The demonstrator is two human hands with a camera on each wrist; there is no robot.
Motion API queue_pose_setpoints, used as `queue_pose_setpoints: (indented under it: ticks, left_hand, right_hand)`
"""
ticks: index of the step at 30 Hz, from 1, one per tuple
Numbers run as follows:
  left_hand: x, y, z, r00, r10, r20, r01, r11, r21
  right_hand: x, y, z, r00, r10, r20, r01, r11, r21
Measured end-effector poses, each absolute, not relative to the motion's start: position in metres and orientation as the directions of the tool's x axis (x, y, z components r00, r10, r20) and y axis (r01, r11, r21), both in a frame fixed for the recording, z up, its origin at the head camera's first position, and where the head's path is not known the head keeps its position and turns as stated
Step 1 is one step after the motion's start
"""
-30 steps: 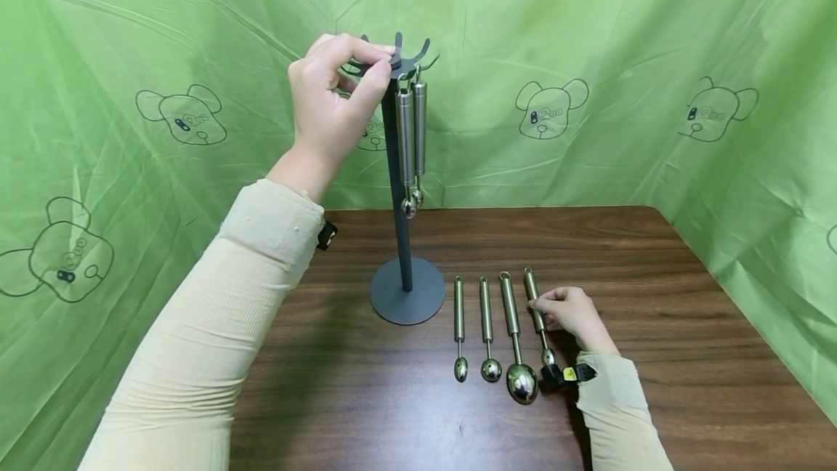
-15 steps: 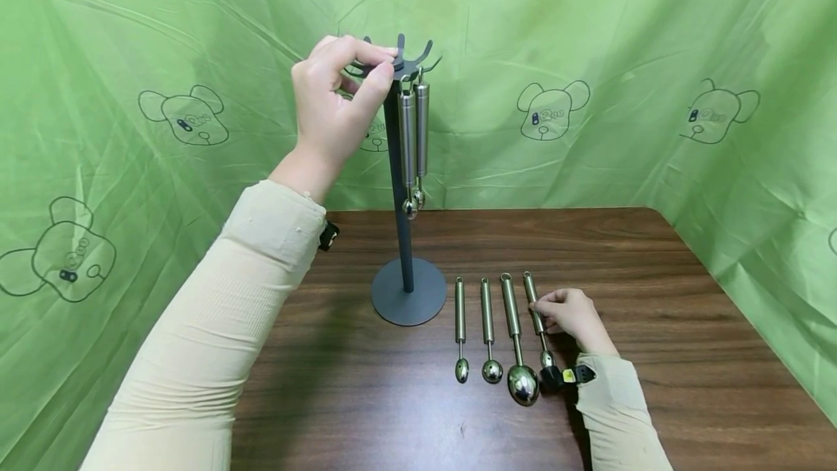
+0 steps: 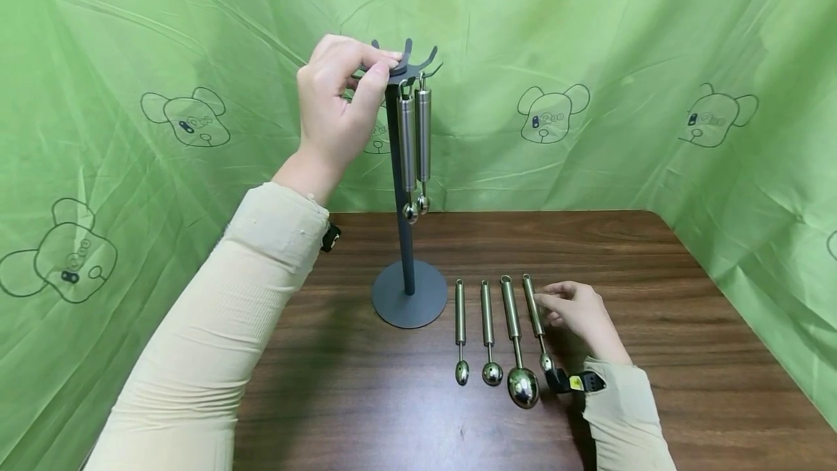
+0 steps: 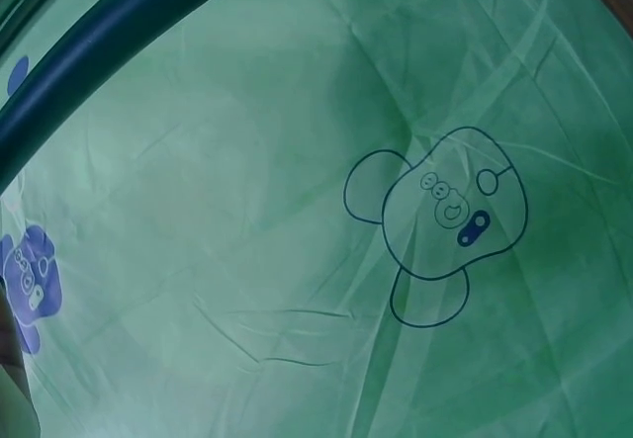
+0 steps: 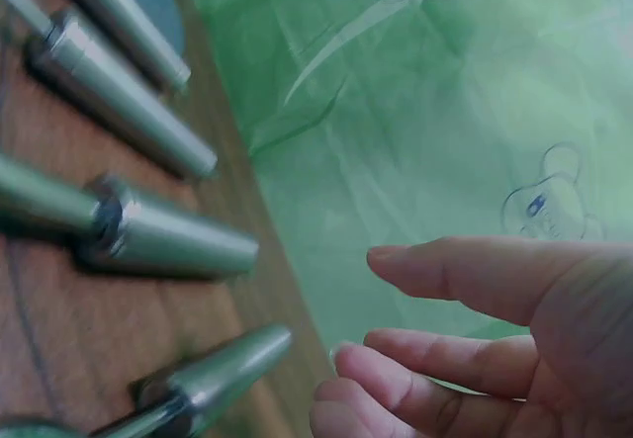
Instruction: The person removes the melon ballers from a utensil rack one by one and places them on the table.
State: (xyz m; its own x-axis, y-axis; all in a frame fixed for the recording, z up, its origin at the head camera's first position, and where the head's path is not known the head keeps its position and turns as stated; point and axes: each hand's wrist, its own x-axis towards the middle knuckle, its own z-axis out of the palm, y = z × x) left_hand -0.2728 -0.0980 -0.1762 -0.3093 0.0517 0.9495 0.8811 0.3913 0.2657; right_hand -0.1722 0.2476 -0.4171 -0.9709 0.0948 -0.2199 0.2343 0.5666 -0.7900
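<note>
My left hand [image 3: 340, 100] is at the top of a dark grey hanging stand [image 3: 405, 246], thumb and forefinger pinching the centre of its hook ring. Two steel scoops [image 3: 423, 137] hang there side by side, bowls down. In the left wrist view the stand's pole [image 4: 109, 47] crosses the upper left corner. On the table, several scoops lie in a row, handles away from me. Nearest to my right hand [image 3: 582, 315] is the rightmost small scoop [image 3: 532, 307]. In the right wrist view, thumb and fingers are parted beside that scoop's handle [image 5: 232, 369], holding nothing.
The largest scoop [image 3: 523, 387], a round-bowled scoop [image 3: 492, 373] and a small oval one [image 3: 462, 371] lie left of the rightmost. The stand's round base [image 3: 392, 307] is on the wooden table [image 3: 686, 325]. Green curtain [image 3: 490, 13] encloses the table's back and sides.
My right hand has let go of the rightmost scoop's handle and drawn slightly right, leaving it on the table. The left hand, still at the stand's top, and the hooks have shifted slightly right.
</note>
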Motion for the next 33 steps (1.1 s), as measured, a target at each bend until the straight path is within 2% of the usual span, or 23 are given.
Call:
queue_pose_setpoints:
  ticks: [6, 12, 22, 33]
  left_hand:
    - [-0.274, -0.098, -0.176, -0.287, 0.065, 0.956, 0.900, 0.361, 0.246]
    - [-0.275, -0.098, -0.174, -0.292, 0.083, 0.953, 0.901, 0.357, 0.245]
    - [-0.274, -0.104, -0.169, -0.293, 0.131, 0.947, 0.898, 0.377, 0.226]
    - [-0.270, -0.110, -0.165, -0.306, 0.194, 0.932, 0.885, 0.419, 0.203]
  right_hand:
    - [-0.168, 0.240, -0.399, -0.985, 0.072, -0.154, 0.169, 0.525, -0.834]
    - [-0.160, 0.228, -0.381, -0.995, 0.041, -0.087, 0.097, 0.457, -0.884]
    - [-0.158, 0.207, -0.347, -0.999, -0.044, 0.008, -0.027, 0.446, -0.895]
    - [-0.164, 0.178, -0.305, -0.990, -0.135, 0.038, -0.087, 0.382, -0.920]
